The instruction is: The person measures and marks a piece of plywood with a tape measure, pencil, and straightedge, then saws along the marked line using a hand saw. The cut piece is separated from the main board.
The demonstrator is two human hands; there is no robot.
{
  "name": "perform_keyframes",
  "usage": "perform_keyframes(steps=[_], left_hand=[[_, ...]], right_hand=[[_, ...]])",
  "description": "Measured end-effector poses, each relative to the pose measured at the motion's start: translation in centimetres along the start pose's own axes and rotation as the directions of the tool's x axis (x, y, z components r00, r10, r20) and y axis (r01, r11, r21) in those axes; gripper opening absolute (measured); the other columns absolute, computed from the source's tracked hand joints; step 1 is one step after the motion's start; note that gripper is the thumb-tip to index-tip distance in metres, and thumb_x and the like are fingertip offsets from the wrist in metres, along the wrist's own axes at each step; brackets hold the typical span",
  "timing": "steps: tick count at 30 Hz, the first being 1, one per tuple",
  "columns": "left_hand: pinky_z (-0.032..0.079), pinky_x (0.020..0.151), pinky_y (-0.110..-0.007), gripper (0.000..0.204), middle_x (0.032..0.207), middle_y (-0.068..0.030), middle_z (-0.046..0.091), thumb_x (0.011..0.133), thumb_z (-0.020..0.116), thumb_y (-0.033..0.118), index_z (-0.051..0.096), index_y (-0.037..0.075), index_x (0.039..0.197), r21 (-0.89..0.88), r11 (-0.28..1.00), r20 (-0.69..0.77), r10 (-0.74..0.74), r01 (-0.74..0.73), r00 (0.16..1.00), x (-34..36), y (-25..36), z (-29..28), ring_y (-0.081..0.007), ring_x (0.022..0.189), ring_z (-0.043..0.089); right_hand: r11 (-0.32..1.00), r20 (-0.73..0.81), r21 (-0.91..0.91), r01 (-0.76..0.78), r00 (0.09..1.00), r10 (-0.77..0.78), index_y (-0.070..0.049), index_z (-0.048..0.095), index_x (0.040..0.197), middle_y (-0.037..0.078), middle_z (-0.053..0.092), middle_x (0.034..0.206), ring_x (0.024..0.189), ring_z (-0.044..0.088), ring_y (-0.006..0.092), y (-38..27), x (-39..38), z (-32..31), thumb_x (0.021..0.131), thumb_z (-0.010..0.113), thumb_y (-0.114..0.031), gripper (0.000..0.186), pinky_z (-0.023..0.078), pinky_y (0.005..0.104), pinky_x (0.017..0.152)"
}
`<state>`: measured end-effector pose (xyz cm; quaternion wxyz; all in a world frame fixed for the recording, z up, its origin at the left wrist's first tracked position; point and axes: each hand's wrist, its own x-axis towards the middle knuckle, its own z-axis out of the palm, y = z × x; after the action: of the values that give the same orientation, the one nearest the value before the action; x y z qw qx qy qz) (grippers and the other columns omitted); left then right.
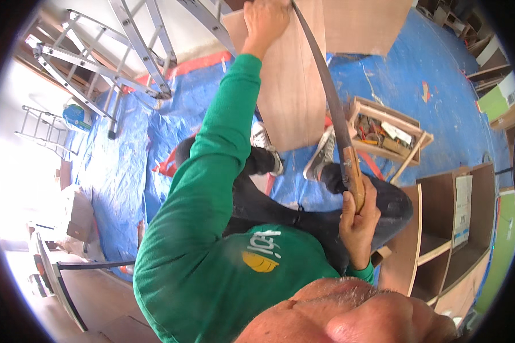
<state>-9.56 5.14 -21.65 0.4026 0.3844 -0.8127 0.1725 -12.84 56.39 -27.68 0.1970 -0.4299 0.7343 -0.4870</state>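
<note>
Tan wood fills my right hand [361, 223]: its fingers are wrapped round the handle [355, 177] of a long saw [336, 114], the thumb lying up against it, probably so the wrist can steer as well as push. My left hand [266, 23] is stretched far out to the top of the view, at the plywood panel [292, 86] and close by the saw's narrow end; its fingers run partly out of sight, so I cannot tell whether they pinch an edge or only press down. I take that long reach to be for steadying the sheet. The panel's near end comes down between my sneakers [321, 155], which seem set apart to leave it room. As for the saw, it lies to the right of my middle, handle nearest me, its long axis running away from my body and leaning left, with the tip toward my left hand. Its forward part overlaps the panel's right side in this view, while the handle end is clear of it; whether the teeth touch wood I cannot see. The open toolbox [383, 152] sits right of the blade, within easy reach, I'd judge.
</note>
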Motion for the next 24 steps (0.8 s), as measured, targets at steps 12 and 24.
perform_keyframes(steps=[12, 24], left_hand=[[0.046, 0.077, -0.05, 0.018, 0.081, -0.0065, 0.068, 0.097, 0.063, 0.028, 0.068, 0.016, 0.085, 0.034, 0.994, -0.341, 0.11, -0.104, 0.934, -0.6, 3.9, -1.7, -0.0297, 0.081, 0.067], [0.045, 0.079, -0.05, 0.017, 0.084, -0.0075, 0.068, 0.096, 0.066, 0.028, 0.067, 0.013, 0.089, 0.014, 0.992, -0.396, 0.123, -0.128, 0.91, -0.6, 2.7, 1.3, -0.0305, 0.083, 0.065]], right_hand=[[0.928, -0.172, -0.032, 0.371, 0.913, -0.371, -0.002, 0.057, 0.125, 0.031, 0.072, 0.094, 0.087, 0.07, 0.0524, -5.8, 25.6, 9.1, 0.108, 0.061, -0.024, 0.028, 0.053, 0.0556, 0.069], [0.997, -0.053, -0.045, -0.061, 0.997, 0.059, 0.001, 0.055, 0.143, 0.024, 0.073, 0.101, 0.084, 0.079, 0.0304, -1.5, 3.1, 0.8, 0.107, 0.063, -0.012, 0.04, 0.059, 0.0384, 0.073]])
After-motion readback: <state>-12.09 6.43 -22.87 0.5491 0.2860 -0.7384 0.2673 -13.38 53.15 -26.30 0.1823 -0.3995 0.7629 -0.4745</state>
